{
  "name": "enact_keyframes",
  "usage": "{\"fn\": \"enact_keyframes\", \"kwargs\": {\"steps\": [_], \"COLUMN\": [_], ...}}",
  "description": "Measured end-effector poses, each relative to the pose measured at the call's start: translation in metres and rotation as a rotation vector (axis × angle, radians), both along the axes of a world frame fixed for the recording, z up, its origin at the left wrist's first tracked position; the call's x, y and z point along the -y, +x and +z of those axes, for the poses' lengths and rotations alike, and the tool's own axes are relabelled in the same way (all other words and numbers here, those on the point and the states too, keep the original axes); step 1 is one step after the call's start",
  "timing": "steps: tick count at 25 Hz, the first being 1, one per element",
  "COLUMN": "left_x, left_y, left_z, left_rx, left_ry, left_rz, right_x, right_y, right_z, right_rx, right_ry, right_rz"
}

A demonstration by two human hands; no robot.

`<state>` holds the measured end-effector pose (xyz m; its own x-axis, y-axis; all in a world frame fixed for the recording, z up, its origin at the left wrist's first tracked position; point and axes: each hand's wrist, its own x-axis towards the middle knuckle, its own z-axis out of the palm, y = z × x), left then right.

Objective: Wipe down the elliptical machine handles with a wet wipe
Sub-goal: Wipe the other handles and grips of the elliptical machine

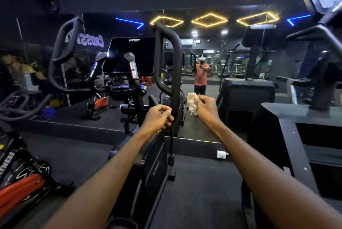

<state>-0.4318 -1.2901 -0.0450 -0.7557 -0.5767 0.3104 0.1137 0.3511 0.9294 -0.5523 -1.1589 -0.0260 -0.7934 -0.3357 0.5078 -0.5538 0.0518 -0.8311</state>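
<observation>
The elliptical's right handle (169, 58) is a tall black loop rising in the middle of the view. My left hand (159, 117) grips its lower bar, fingers curled round it. Just to the right of that bar, my right hand (206, 108) pinches a crumpled white wet wipe (191, 104), held close to the handle but apart from it. The left handle (63, 51) loops up at the far left. Two short inner grips with silver bands (133, 69) stand below the dark console screen (133, 55).
A wall mirror (212, 73) ahead reflects the gym and a person in a red shirt. A red and black exercise bike (24, 178) lies at the lower left. Black machines (303, 136) crowd the right. Dark carpet (199, 191) runs between them.
</observation>
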Motion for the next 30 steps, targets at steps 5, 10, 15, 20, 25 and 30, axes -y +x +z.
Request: {"fn": "enact_keyframes", "kwargs": {"steps": [5,10,15,20,25,30], "left_x": [0.076,0.120,0.118,0.135,0.142,0.147], "left_y": [-0.056,-0.121,-0.165,-0.183,-0.191,-0.191], "left_z": [0.016,0.030,0.055,0.048,0.055,0.049], "left_rx": [-0.125,-0.163,-0.252,-0.300,-0.334,-0.312], "left_ry": [0.030,-0.187,-0.490,-0.590,-0.624,-0.741], "left_rz": [0.199,0.278,0.314,0.376,0.385,0.377], "right_x": [0.050,0.102,0.133,0.129,0.139,0.138], "right_y": [-0.055,-0.098,-0.144,-0.170,-0.186,-0.192], "right_z": [0.026,0.049,0.057,0.016,0.031,0.012], "right_rx": [-0.295,-0.721,-1.034,-1.420,-1.403,-1.728], "right_ry": [0.045,0.129,0.236,0.486,0.348,0.477], "right_rz": [-0.046,-0.046,-0.046,0.132,0.133,0.249]}}
